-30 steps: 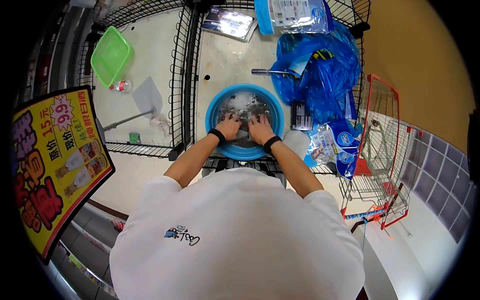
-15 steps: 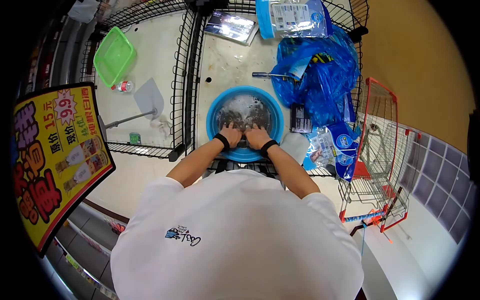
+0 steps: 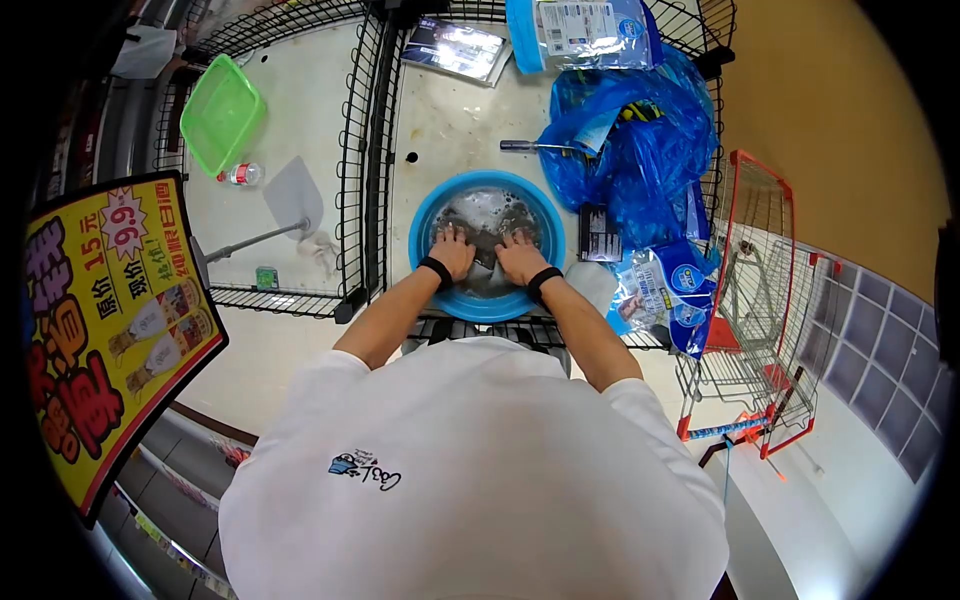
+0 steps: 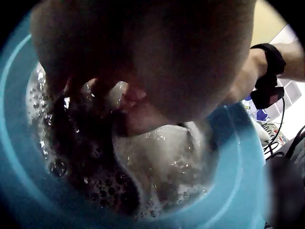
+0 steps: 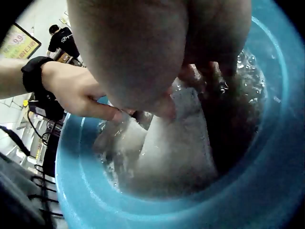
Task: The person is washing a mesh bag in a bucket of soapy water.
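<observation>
A blue basin (image 3: 420,215) of dark, sudsy water holds a wet cloth (image 5: 178,138), light grey with a stitched edge. Both hands are down in the basin, side by side and a little apart. My left hand (image 3: 453,254) grips the cloth at the left, its thumb lying over the pale fabric in the left wrist view. At the right, my right hand (image 3: 520,258) holds the same cloth between thumb and fingers. Murky water and foam hide some of the fingertips. Each wrist wears a black band.
Right of the basin lie a black box (image 3: 600,233), a blue plastic bag (image 3: 640,150) and blue-and-white packets (image 3: 665,290). Behind it is a screwdriver (image 3: 520,146). A wire divider (image 3: 362,150) separates off a green basket (image 3: 222,115) and a bottle (image 3: 243,174).
Both hands slid toward each other and back toward the body at half a second ago. Now they are apart again and farther forward in the basin, with the cloth still in the water.
</observation>
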Motion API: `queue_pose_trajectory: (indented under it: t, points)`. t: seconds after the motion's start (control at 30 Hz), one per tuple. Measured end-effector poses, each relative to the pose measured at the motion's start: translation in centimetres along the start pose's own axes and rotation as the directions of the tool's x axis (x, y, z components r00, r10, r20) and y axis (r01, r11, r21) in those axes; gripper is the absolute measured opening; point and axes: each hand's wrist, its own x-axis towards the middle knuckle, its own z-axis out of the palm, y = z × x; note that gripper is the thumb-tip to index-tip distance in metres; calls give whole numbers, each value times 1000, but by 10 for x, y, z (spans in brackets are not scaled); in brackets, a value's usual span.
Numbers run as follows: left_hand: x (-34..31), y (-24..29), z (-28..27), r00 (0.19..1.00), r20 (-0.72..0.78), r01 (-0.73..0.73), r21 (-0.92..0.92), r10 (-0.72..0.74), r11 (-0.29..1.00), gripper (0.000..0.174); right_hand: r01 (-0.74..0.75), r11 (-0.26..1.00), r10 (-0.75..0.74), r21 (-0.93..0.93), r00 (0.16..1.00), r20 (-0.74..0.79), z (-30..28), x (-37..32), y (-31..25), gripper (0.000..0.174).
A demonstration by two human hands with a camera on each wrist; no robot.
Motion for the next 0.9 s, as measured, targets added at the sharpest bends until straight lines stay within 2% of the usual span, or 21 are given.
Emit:
queue_pose_trajectory:
  t: [0.03, 0.07, 0.1, 0.13, 0.2, 0.27, 0.33, 0.37, 0.4, 0.47, 0.5, 0.53, 0.6, 0.63, 0.67, 0.7, 0.73, 0.77, 0.8, 0.83, 0.9]
  points:
    - [-1, 0, 1, 998, -48, -31, -11, 30, 999, 42, 0, 1000, 0, 0, 1000, 0, 1, -4, -1, 35]
    - [-3, -1, 2, 994, -91, -60, -20, 58, 998, 42, 34, 999, -34, -13, 996, -76, 4, -9, -5, 34]
    - [-9, 2, -1, 995, -87, -58, -22, 56, 998, 42, 67, 997, -70, -30, 986, -150, 3, -15, -8, 34]
    - [-18, 11, -9, 990, -80, -115, -2, 114, 993, 42, 66, 997, -70, -30, 986, -150, 0, -21, -8, 34]
    - [-30, 17, 3, 985, -60, -164, 12, 164, 986, 43, 177, 984, -177, -14, 980, -91, -4, -30, -13, 36]
    - [-24, 20, 34, 959, -18, -282, -97, 282, 955, 40, 157, 987, -155, 20, 986, -65, -2, -33, -17, 39]
    - [-28, 25, 35, 963, -20, -268, -56, 267, 962, 39, 190, 982, -189, 17, 981, -47, 6, -34, -22, 38]
    - [-27, 27, 33, 967, -4, -256, -37, 256, 966, 39, 167, 984, -164, -64, 985, 55, 9, -32, -23, 37]
    - [-26, 29, 31, 970, 13, -241, -20, 241, 970, 39, 166, 984, -162, -64, 985, 54, 10, -27, -24, 37]
    - [-17, 29, 31, 973, 65, -222, -21, 223, 975, 38, 84, 996, -82, -1, 973, 216, 7, -14, -21, 39]
    - [-14, 29, 27, 972, 117, -203, -24, 204, 979, 38, 72, 997, -69, -13, 986, 154, 7, -11, -20, 39]
    - [-12, 31, 23, 972, 114, -206, -24, 207, 978, 38, 68, 998, -65, -16, 986, 155, 7, -12, -16, 39]
    - [-9, 27, 16, 967, 173, -167, -122, 187, 978, 40, 44, 999, -47, 30, 994, 102, 0, -8, -11, 40]
    - [-8, 23, 16, 967, 172, -167, -118, 186, 979, 40, -25, 998, 23, 57, 999, 34, -12, -12, -9, 43]
    - [-9, 18, 19, 983, 42, -177, -78, 180, 981, 39, -25, 998, 23, 57, 999, 34, -14, -11, -6, 43]
    - [-12, 15, 17, 980, -88, -182, -37, 178, 983, 39, -8, 1000, 8, 4, 995, -103, -14, -10, -2, 33]
    - [-15, 12, 17, 980, -79, -186, -41, 182, 982, 39, 0, 999, -10, -44, 973, -232, -10, -14, -2, 26]
    - [-13, 5, 12, 978, -129, -169, -13, 166, 986, 37, -17, 999, 3, -51, 965, -261, -7, -12, -3, 26]
    - [-16, 2, 1, 972, -177, -155, 13, 154, 988, 36, -19, 999, 6, -48, 966, -258, -6, -11, -4, 26]
    - [-19, 3, -17, 990, -124, -56, 32, 59, 998, 37, -37, 999, 30, -22, 971, -238, -6, -7, -3, 26]
    - [-7, -1, -7, 994, -103, -35, -3, 35, 999, 36, -77, 997, 72, -11, 967, -244, 8, 1, -3, 24]
